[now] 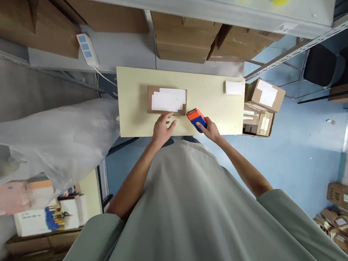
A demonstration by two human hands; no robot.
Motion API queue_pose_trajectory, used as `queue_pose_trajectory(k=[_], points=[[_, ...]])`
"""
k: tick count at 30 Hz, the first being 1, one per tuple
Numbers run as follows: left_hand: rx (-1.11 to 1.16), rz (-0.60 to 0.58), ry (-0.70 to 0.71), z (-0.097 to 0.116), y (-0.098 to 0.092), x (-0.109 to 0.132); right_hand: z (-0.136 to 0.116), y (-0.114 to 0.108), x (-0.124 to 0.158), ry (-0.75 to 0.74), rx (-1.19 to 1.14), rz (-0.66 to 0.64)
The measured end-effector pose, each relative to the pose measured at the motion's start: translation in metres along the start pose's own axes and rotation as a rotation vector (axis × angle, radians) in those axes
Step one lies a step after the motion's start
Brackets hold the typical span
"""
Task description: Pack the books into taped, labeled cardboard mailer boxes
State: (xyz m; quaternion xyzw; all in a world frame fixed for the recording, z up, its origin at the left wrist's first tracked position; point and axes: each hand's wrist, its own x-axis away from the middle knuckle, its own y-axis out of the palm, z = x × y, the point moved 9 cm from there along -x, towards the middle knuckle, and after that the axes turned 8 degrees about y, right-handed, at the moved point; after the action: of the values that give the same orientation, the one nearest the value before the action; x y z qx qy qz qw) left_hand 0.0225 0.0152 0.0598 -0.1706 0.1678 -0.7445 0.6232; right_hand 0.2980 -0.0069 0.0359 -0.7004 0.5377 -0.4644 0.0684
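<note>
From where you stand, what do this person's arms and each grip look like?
The left grip and right grip are bare hands, without gloves. The forearms are bare too, no watch showing. Above them come loose, plain grey-green sleeves.

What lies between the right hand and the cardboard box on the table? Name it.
In the head view, an orange-and-blue handheld device, gripped by the right hand, its orange end toward the cardboard box. Whether they touch is unclear.

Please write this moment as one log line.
left hand: open, beside labelled box; right hand: holds orange-blue tool; box: on cream table
</note>
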Motion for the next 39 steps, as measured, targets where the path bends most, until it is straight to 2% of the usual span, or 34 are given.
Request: queue_pose_trajectory(k=[2, 5, 12, 21, 30, 39], points=[[0.052, -0.013, -0.001, 0.014, 0.017, -0.003, 0.005, -0.003, 0.004, -0.042, 0.057, -0.04], [0.091, -0.027, -0.036, 0.024, 0.038, -0.004, 0.012, -0.001, 0.007, -0.118, 0.131, -0.109], [0.046, -0.095, -0.156, 0.021, 0.068, 0.012, 0.027, 0.008, 0.012, -0.182, 0.283, -0.233], [0.012, -0.068, -0.241, 0.01, 0.082, 0.034, 0.036, 0.013, 0.017, -0.206, 0.357, -0.331], [0.122, -0.024, -0.314, -0.006, 0.096, 0.049, 0.031, 0.015, 0.014, -0.269, 0.46, -0.433], [0.137, 0.084, -0.368, -0.017, 0.098, 0.061, 0.029, 0.013, 0.005, -0.264, 0.556, -0.449]])
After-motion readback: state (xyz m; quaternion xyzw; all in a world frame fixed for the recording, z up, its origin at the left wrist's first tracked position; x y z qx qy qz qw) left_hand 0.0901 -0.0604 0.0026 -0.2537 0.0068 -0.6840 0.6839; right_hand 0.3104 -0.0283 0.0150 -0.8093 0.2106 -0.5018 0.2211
